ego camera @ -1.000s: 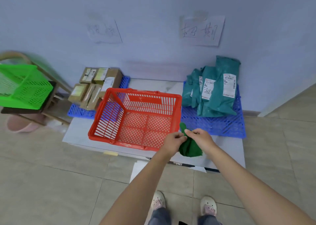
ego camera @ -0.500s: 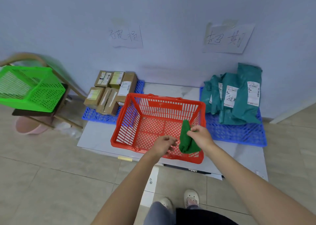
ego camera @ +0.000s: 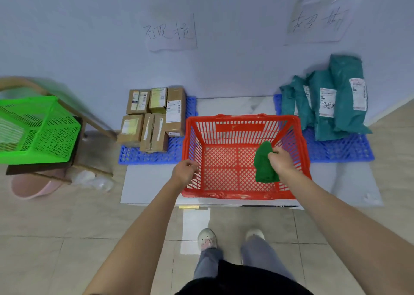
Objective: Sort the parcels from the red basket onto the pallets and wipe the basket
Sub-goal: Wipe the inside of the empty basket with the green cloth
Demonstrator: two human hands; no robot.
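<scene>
Parcel-sorting room: pallets (ego camera: 340, 149), labelled parcels (ego camera: 154, 115).

Glossy plastic basket (ego camera: 237, 194), soft cloth (ego camera: 264, 167)

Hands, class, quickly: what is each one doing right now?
Left hand: grips the red basket at its left wall.
Right hand: holds the green cloth inside the basket.
</scene>
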